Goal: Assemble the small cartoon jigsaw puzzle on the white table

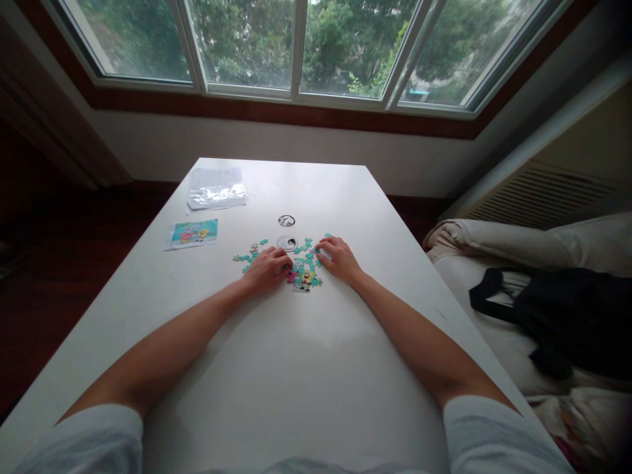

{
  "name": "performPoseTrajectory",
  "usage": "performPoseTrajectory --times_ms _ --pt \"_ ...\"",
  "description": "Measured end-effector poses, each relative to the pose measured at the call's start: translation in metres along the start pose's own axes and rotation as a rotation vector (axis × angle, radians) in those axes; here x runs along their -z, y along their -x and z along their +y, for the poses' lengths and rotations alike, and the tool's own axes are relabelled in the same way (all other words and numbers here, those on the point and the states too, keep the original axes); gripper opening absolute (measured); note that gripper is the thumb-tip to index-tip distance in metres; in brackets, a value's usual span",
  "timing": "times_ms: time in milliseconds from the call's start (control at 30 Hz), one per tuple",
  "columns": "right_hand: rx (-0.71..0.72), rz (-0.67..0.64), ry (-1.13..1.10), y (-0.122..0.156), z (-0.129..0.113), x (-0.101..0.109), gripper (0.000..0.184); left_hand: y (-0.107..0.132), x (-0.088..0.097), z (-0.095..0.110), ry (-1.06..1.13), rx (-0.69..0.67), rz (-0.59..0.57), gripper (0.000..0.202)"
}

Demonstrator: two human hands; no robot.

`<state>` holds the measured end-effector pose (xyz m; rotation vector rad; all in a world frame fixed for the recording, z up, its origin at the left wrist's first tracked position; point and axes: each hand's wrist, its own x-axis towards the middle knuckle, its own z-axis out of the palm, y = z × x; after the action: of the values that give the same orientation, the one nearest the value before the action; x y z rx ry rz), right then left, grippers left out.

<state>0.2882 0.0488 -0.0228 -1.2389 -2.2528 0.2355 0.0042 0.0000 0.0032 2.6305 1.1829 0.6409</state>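
Observation:
A partly joined jigsaw puzzle (305, 276) with cartoon figures on a turquoise ground lies on the white table (316, 368). At its left edge is my left hand (268, 270), fingers bent and closed together around a small pinkish puzzle piece, mostly hidden by the fingertips. My right hand (340, 259) rests to the right of the puzzle with its fingers apart, fingertips touching or just above loose pieces. Several loose puzzle pieces (245, 257) are scattered beyond and beside my left hand, and more turquoise pieces (307, 243) lie between the hands.
A picture card (197, 232) with similar cartoon figures lies on the left, below a clear plastic bag (217, 189). A round lid-like disc (286, 243) and a dark-rimmed oval (286, 221) are beyond the puzzle. Dark clothing (573, 316) lies on the sofa (494, 250) at right.

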Motion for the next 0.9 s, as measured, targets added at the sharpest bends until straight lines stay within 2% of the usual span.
performPoseTrajectory --times_ms 900 --pt "0.006 -0.003 0.0 -0.0007 -0.0035 0.0024 0.018 0.0001 -0.0003 -0.0001 0.017 0.003 0.003 0.017"
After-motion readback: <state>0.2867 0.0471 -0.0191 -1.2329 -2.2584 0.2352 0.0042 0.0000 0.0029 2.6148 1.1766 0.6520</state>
